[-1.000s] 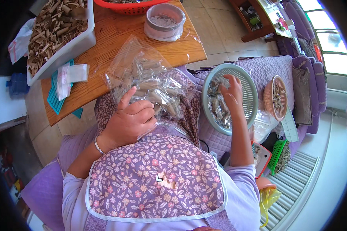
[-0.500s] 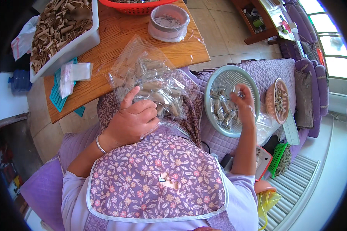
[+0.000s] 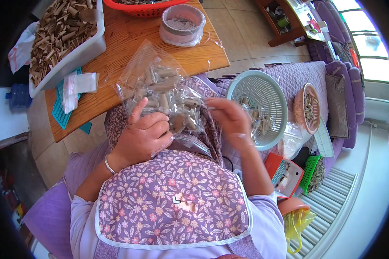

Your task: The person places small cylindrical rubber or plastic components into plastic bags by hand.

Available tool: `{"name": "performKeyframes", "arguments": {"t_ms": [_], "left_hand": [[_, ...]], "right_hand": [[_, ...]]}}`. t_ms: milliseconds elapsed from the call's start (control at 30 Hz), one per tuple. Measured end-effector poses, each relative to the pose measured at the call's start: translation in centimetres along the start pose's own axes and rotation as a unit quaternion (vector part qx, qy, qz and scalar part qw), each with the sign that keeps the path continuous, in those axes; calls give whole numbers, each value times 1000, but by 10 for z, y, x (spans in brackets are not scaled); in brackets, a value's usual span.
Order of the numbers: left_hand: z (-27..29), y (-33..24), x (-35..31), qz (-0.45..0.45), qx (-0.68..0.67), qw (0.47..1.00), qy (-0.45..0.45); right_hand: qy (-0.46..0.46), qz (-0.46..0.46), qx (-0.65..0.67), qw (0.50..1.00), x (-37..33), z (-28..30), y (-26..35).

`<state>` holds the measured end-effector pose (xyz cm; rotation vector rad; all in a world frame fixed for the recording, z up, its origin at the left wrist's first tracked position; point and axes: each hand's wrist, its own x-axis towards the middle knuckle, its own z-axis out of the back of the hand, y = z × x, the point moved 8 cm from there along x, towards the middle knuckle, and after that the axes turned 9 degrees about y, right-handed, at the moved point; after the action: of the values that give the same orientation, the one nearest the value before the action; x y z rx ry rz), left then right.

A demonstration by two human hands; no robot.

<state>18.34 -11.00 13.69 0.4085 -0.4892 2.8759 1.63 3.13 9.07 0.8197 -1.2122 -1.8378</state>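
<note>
A clear plastic bag (image 3: 142, 64) filled with small clear-wrapped brown rolls (image 3: 164, 101) lies over my lap against the table edge. My left hand (image 3: 147, 134) grips the bag's near left side, its index finger raised and the other fingers curled. At the bag's right side is my right hand (image 3: 231, 118), blurred by motion, so whatever its fingers hold cannot be made out. Just right of it, a pale green-blue plastic basket (image 3: 274, 93) sits on the purple quilted seat. More wrapped rolls (image 3: 261, 121) lie in its bottom.
On the wooden table (image 3: 116, 43) stand a white bin (image 3: 73, 64) of loose brown pieces, a red basket (image 3: 147, 7) and a round tub (image 3: 181, 32). A small peach basket (image 3: 307, 108), a red-edged box (image 3: 285, 172) and a green basket (image 3: 311, 172) are at the right.
My right hand has moved left, out of the pale green-blue basket to the bag's right side. Fewer wrapped rolls show in the basket. My left hand stays on the bag.
</note>
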Motion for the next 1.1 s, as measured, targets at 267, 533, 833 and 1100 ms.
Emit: {"name": "performKeyframes", "arguments": {"t_ms": [267,533,833,1100], "left_hand": [[-3,1,5,-11,-34,999,11],[-3,1,-1,-12,-39,999,10],[-4,0,-4,-9,-34,999,15],[0,-2,-6,4,-19,1000,-19]], "right_hand": [[38,-186,-429,883,-54,84,-89],[-98,-207,-231,946,-73,138,-118],[-159,-132,98,973,-67,82,-36],[37,-92,492,865,-4,-54,-38]]}}
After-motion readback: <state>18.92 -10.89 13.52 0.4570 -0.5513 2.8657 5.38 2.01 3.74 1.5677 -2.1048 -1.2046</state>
